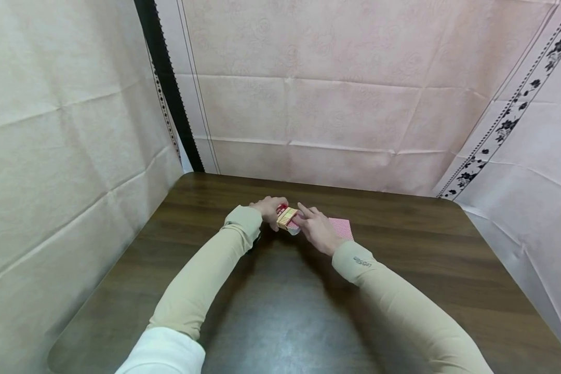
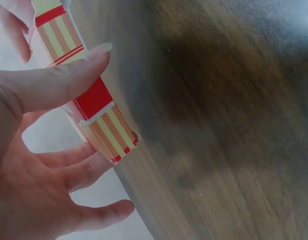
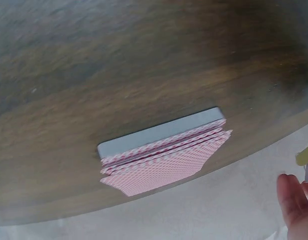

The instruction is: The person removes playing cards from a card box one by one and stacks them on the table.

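Note:
In the head view my left hand [image 1: 269, 210] grips a red and yellow striped playing card box [image 1: 287, 217] above the wooden table. The left wrist view shows the thumb lying across the narrow striped side of the box [image 2: 95, 102], with fingers behind it. A flap stands out at the box's far end, where pink and white show. My right hand [image 1: 319, 231] is at that end, fingers extended right by the flap. A stack of cards with pink patterned backs [image 3: 159, 172] lies on the table beside my right wrist, its layers slightly uneven.
The dark wooden table [image 1: 280, 311] has rounded corners. Pale cloth [image 1: 332, 114] hangs behind its far edge and along both sides, with a black strip [image 1: 168, 78] at the back left and a floral border [image 1: 509, 114] at the right.

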`<state>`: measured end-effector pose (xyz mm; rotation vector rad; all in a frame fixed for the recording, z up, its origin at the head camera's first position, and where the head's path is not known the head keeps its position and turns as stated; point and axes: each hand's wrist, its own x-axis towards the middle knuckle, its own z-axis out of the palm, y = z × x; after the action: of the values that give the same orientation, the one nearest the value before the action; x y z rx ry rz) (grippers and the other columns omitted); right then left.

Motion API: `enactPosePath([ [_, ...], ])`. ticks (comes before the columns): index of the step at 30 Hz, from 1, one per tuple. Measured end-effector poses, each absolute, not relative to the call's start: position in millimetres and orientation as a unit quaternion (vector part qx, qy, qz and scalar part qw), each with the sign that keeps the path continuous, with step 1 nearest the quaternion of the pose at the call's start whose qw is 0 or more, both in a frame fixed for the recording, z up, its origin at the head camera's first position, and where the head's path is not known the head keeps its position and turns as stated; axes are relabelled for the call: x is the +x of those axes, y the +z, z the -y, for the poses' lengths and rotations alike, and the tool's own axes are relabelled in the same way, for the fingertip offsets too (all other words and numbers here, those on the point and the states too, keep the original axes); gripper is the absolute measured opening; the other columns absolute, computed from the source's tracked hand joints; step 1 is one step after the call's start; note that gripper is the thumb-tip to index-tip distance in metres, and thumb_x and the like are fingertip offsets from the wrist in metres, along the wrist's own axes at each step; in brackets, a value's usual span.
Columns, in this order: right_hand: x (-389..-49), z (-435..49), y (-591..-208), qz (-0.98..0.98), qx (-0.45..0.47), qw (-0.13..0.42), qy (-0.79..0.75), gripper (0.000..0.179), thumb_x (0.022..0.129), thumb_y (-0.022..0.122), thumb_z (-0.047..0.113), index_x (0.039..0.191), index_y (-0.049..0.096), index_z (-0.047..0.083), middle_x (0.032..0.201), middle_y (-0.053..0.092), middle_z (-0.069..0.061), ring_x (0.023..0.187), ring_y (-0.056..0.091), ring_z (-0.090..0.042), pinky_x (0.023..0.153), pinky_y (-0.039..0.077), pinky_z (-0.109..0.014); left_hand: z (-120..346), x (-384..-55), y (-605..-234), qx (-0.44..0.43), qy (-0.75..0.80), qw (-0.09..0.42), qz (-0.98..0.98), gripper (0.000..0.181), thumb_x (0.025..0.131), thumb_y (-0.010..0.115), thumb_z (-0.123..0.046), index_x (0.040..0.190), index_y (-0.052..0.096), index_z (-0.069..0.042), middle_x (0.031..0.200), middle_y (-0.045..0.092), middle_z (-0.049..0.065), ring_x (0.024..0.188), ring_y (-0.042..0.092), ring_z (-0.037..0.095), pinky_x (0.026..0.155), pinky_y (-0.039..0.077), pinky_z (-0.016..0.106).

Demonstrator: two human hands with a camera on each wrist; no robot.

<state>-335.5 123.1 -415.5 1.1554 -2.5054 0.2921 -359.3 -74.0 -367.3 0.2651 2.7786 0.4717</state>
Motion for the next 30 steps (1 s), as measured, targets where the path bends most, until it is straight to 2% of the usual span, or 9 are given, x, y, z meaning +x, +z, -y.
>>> enactPosePath([
  [4,-334.7,-128.2,-414.6,0.884,0.408,0.190,0.125,0.032,0.088,0.066,0.005,0.119,0.070,0.012,0.139,0.054,-0.018,0.111,0.061,-0.030,0.091,0.053,-0.040,76.1,-361.1,-369.1,0.088,0.161,0.157,-0.970,0.074,0.069,0.085,-0.010,0.131,0.048,-0.026,0.132,0.050,0.008,0.124,0.043,0.028,0.101,0.033,0.061],
  [9,-332.1,-132.7,-414.3,0.899,0.387,0.145,0.145,0.033,0.086,0.070,0.010,0.119,0.069,0.009,0.130,0.062,-0.015,0.115,0.061,-0.029,0.094,0.051,-0.041,78.6,-361.5,-369.6,0.079,0.162,0.155,-0.971,0.073,0.068,0.085,-0.009,0.130,0.049,-0.026,0.130,0.051,0.008,0.123,0.044,0.027,0.099,0.036,0.058],
  [16,-328.7,-129.2,-415.6,0.922,0.333,0.096,0.175,0.044,0.083,0.072,0.047,0.110,0.067,0.013,0.124,0.061,-0.010,0.110,0.060,-0.024,0.091,0.053,-0.041,77.2,-360.5,-369.5,0.081,0.165,0.155,-0.971,0.075,0.068,0.084,-0.009,0.131,0.048,-0.027,0.131,0.050,0.009,0.124,0.044,0.028,0.099,0.036,0.058],
  [19,-327.4,-128.3,-416.0,0.932,0.310,0.086,0.164,0.043,0.084,0.068,0.053,0.105,0.064,0.016,0.123,0.060,-0.009,0.109,0.059,-0.024,0.088,0.053,-0.042,76.4,-360.3,-370.2,0.085,0.168,0.157,-0.970,0.075,0.069,0.084,-0.010,0.132,0.047,-0.027,0.132,0.050,0.009,0.124,0.043,0.028,0.099,0.036,0.058],
  [23,-326.5,-131.2,-417.3,0.935,0.315,0.087,0.139,0.043,0.085,0.068,0.049,0.109,0.060,0.015,0.117,0.061,-0.010,0.103,0.060,-0.024,0.085,0.052,-0.042,77.0,-360.2,-371.0,0.078,0.170,0.156,-0.970,0.075,0.068,0.085,-0.009,0.131,0.048,-0.027,0.130,0.050,0.009,0.123,0.044,0.028,0.099,0.035,0.058],
  [27,-326.3,-139.0,-420.2,0.931,0.327,0.098,0.131,0.045,0.084,0.069,0.041,0.117,0.058,0.011,0.112,0.058,-0.010,0.089,0.060,-0.023,0.080,0.054,-0.039,80.1,-361.4,-373.0,0.066,0.169,0.153,-0.971,0.077,0.068,0.085,-0.009,0.132,0.048,-0.028,0.130,0.049,0.010,0.122,0.044,0.029,0.099,0.036,0.057],
  [30,-326.5,-146.4,-422.9,0.932,0.323,0.115,0.121,0.046,0.085,0.066,0.040,0.118,0.057,0.011,0.109,0.057,-0.011,0.083,0.058,-0.022,0.079,0.051,-0.039,83.7,-363.1,-375.6,0.061,0.167,0.150,-0.973,0.077,0.068,0.085,-0.010,0.132,0.047,-0.027,0.131,0.049,0.010,0.121,0.044,0.029,0.098,0.036,0.057],
])
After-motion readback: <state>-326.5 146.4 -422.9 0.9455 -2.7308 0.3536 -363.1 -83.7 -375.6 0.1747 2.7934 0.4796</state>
